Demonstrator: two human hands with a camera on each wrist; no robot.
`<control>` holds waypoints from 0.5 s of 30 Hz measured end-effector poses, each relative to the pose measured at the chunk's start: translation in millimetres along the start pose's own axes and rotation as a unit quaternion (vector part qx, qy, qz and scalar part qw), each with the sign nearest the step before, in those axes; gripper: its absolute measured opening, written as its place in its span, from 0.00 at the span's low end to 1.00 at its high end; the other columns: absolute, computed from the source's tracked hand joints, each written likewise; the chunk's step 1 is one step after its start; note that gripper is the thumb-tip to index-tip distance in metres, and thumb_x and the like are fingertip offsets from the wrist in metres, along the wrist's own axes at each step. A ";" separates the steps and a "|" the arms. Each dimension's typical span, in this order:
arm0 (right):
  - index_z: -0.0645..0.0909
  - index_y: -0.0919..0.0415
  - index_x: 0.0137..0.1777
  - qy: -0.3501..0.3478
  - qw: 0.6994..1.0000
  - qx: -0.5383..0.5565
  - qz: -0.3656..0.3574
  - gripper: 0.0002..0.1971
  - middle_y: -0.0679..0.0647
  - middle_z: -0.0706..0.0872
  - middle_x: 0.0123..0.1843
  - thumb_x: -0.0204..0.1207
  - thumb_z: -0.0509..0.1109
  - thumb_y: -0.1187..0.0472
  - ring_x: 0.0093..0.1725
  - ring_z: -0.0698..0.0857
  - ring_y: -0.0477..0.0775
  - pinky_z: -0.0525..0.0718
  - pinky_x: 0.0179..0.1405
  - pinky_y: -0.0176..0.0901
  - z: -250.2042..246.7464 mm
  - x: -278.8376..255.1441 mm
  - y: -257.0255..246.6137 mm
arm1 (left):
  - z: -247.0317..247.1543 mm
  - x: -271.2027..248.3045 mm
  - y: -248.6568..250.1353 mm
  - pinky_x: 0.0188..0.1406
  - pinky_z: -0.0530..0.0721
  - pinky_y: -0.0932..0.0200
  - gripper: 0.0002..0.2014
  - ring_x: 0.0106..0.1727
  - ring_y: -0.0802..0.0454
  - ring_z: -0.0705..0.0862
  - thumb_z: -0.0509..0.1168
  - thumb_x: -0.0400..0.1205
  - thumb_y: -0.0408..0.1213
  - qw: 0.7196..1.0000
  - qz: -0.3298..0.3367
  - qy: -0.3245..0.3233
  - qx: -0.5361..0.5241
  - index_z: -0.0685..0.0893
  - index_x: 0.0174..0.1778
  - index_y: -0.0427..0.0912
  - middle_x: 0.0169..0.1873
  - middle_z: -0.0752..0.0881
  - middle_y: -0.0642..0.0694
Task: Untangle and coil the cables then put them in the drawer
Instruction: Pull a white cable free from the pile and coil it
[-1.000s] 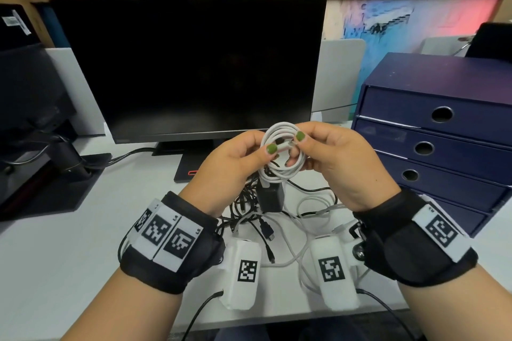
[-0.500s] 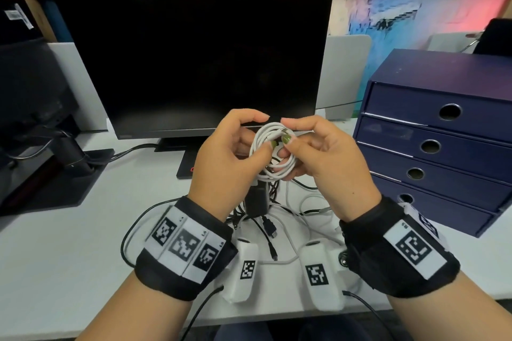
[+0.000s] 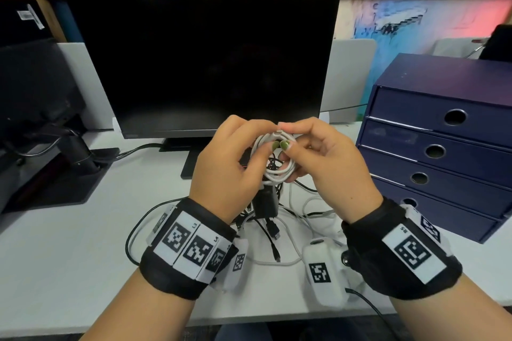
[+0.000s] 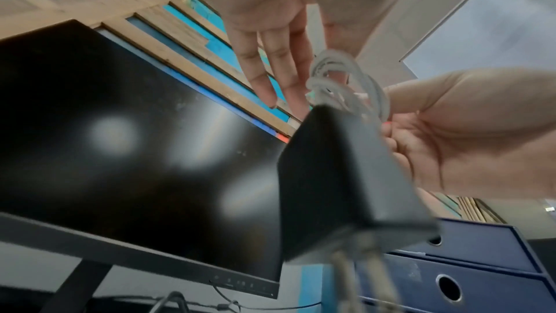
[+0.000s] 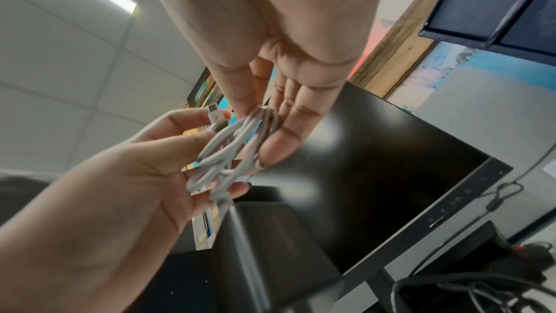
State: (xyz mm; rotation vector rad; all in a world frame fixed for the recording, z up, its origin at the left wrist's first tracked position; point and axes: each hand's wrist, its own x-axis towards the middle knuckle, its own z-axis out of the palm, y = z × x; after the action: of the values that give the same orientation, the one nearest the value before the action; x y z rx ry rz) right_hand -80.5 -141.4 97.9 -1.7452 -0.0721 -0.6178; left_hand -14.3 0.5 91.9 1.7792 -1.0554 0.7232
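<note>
A white cable (image 3: 278,171) is wound into a small coil in front of the monitor, held up between both hands. My left hand (image 3: 257,144) pinches its left side, and in the right wrist view its thumb and finger hold the white plug (image 5: 215,114). My right hand (image 3: 293,144) pinches the coil's (image 5: 234,151) right side. A black charger block (image 3: 266,201) hangs under the coil (image 4: 346,85) and fills the left wrist view's middle as the block (image 4: 340,187). The blue drawer unit (image 3: 443,152) stands at the right with all drawers closed.
A tangle of black and white cables (image 3: 293,219) lies on the white desk (image 3: 69,257) under my hands. The black monitor (image 3: 202,63) stands right behind them. A dark stand and base (image 3: 55,174) sit at the left.
Both hands have lifted slightly and turned on the coil. My left fingers now arch over its top and the thumbs meet at its middle. The charger block still hangs below.
</note>
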 end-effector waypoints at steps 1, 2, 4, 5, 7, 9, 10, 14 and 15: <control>0.84 0.53 0.57 -0.004 1.000 -0.009 -0.003 0.12 0.59 0.88 0.38 0.79 0.68 0.69 0.35 0.86 0.50 0.87 0.32 0.41 0.5 0.2 1.3 | 0.0 0.3 -0.3 0.42 0.81 0.59 0.08 0.45 0.57 0.81 0.65 0.81 0.34 1.000 -0.013 -0.010 -0.013 0.84 0.53 0.48 0.44 0.80 0.52; 0.84 0.52 0.56 -0.008 1.000 -0.017 -0.006 0.12 0.57 0.88 0.38 0.79 0.68 0.69 0.35 0.86 0.49 0.87 0.32 0.40 1.1 0.3 2.4 | 0.3 0.9 -0.8 0.42 0.82 0.57 0.08 0.46 0.57 0.82 0.64 0.81 0.34 0.999 -0.027 -0.016 -0.029 0.82 0.53 0.51 0.44 0.79 0.53; 0.84 0.50 0.56 -0.014 1.000 -0.025 -0.010 0.13 0.54 0.88 0.38 0.78 0.69 0.69 0.35 0.86 0.50 0.87 0.32 0.41 1.7 -0.1 4.6 | 1.1 2.4 -2.1 0.44 0.84 0.52 0.09 0.48 0.56 0.83 0.63 0.81 0.34 0.996 -0.055 -0.018 -0.060 0.78 0.52 0.54 0.46 0.79 0.54; 0.84 0.50 0.56 -0.016 0.999 -0.025 -0.012 0.13 0.55 0.88 0.38 0.78 0.69 0.69 0.35 0.86 0.50 0.87 0.32 0.42 1.8 -0.3 5.9 | 1.9 2.9 -2.7 0.45 0.85 0.48 0.09 0.49 0.55 0.83 0.62 0.81 0.34 0.995 -0.069 -0.016 -0.073 0.76 0.52 0.55 0.46 0.79 0.53; 0.83 0.50 0.56 -0.019 0.999 -0.024 -0.010 0.13 0.56 0.88 0.39 0.78 0.69 0.68 0.36 0.86 0.49 0.87 0.33 0.42 2.4 0.0 8.6 | 5.0 2.6 -2.8 0.46 0.85 0.45 0.08 0.49 0.52 0.84 0.61 0.82 0.34 0.991 -0.098 -0.006 -0.094 0.75 0.51 0.53 0.46 0.81 0.51; 0.83 0.52 0.57 -0.019 0.999 -0.027 -0.001 0.12 0.55 0.88 0.39 0.79 0.69 0.67 0.36 0.86 0.47 0.87 0.33 0.39 2.3 0.5 12.2 | 9.0 2.0 -0.7 0.45 0.86 0.45 0.09 0.46 0.52 0.84 0.61 0.83 0.33 0.986 -0.129 0.004 -0.104 0.74 0.49 0.53 0.44 0.81 0.53; 0.83 0.52 0.58 -0.019 0.999 -0.036 0.004 0.11 0.53 0.88 0.39 0.79 0.69 0.66 0.37 0.86 0.45 0.86 0.34 0.37 1.6 0.5 13.9 | 10.8 2.1 1.2 0.43 0.86 0.44 0.09 0.44 0.51 0.85 0.61 0.84 0.32 0.983 -0.148 0.002 -0.112 0.73 0.48 0.54 0.44 0.81 0.54; 0.76 0.42 0.68 -0.024 0.997 -0.073 0.029 0.19 0.46 0.88 0.44 0.80 0.68 0.60 0.40 0.87 0.41 0.85 0.41 0.35 -2.5 -2.4 20.2 | 14.3 4.4 5.7 0.33 0.88 0.47 0.06 0.33 0.56 0.88 0.60 0.85 0.32 0.970 -0.199 -0.022 -0.138 0.74 0.50 0.48 0.47 0.81 0.53; 0.71 0.39 0.72 -0.028 0.996 -0.077 0.038 0.23 0.45 0.88 0.48 0.80 0.69 0.58 0.42 0.88 0.41 0.86 0.44 0.35 -3.9 -3.4 20.5 | 14.4 5.6 5.5 0.34 0.88 0.49 0.05 0.33 0.60 0.88 0.60 0.85 0.31 0.970 -0.200 -0.019 -0.136 0.74 0.51 0.46 0.46 0.81 0.53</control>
State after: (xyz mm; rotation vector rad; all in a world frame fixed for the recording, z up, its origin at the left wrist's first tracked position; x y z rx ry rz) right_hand -77.3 -149.8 78.7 -1.9052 0.0036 -0.5297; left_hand -16.1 -15.7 92.9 1.6970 -0.7438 0.2819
